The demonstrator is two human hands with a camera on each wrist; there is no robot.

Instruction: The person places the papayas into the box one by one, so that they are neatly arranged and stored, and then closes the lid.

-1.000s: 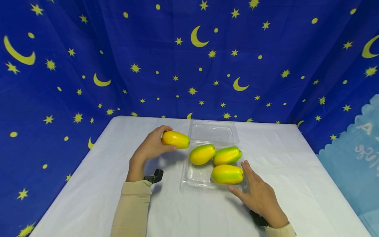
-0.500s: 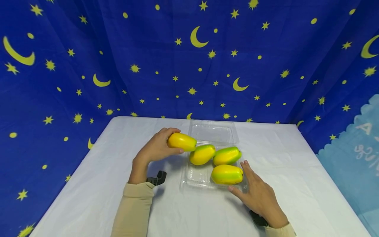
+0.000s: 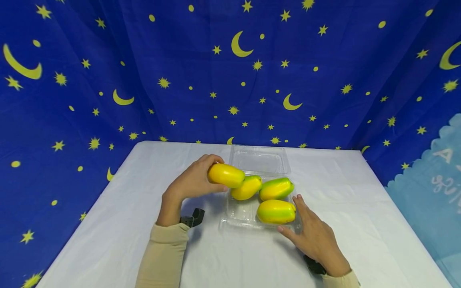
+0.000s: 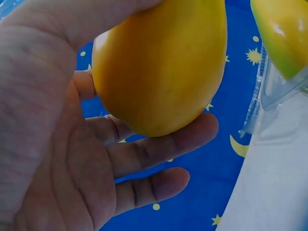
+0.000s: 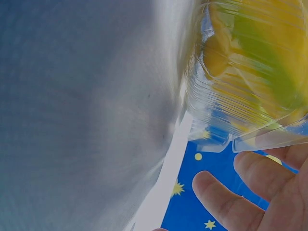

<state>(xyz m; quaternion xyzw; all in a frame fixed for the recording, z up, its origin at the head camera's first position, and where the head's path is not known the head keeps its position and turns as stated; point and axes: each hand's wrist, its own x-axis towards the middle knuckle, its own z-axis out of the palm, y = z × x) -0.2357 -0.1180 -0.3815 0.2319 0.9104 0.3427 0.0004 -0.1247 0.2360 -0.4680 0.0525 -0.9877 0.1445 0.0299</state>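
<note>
My left hand [image 3: 197,178] grips a yellow papaya [image 3: 226,175] between thumb and fingers, above the left side of a clear plastic clamshell box [image 3: 239,214]. In the left wrist view, the papaya [image 4: 161,67] fills the space between thumb and fingers. Inside the box lie three yellow-green papayas: a back left papaya [image 3: 248,189], a back right papaya [image 3: 276,189] and a front right papaya [image 3: 276,212]. The held papaya overlaps the back left one in the head view. My right hand [image 3: 315,236] rests at the box's right front corner, fingers extended and thumb spread along the front edge.
The box's lid [image 3: 259,160] lies folded back flat behind the base. A white cloth [image 3: 360,208] covers the table. Behind and at the sides hangs a blue curtain [image 3: 201,64] with yellow moons and stars. Dark straps [image 3: 192,218] circle the wrists.
My left hand has carried its papaya to the right and slightly nearer, from beside the box to over its left side. The right hand and the three papayas in the box stay put.
</note>
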